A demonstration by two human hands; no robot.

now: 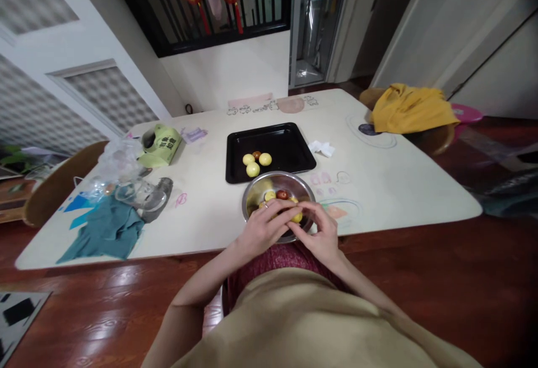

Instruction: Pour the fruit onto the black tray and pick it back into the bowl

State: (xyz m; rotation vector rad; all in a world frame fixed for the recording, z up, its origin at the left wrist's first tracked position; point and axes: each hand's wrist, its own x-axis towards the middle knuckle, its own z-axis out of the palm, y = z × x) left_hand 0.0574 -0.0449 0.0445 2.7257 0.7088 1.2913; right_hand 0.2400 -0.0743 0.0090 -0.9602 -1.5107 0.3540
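Note:
Both my hands meet over a steel bowl point(252, 189) at the table's near edge. My left hand point(269, 223) is closed, its fingers bent and pressed together over the bowl. Its fingertips touch those of my right hand point(320, 232), which curls in from the other side. Between them shows part of a yellow round fruit point(297, 217); the fingers cover the rest. Inside the bowl are another yellow fruit point(269, 195) and a reddish-brown one point(281, 194). Just beyond stands a black baking tray point(286, 144) with three yellow fruits point(253, 169) and a small brown one point(256, 155).
A crumpled white tissue point(321, 148) lies right of the tray. On the left are a teal cloth point(107, 228), a clear plastic container point(140, 193), a green bag point(162, 145) and clear plastic wrapping point(120, 158). A yellow garment point(412, 109) hangs over a chair at the right.

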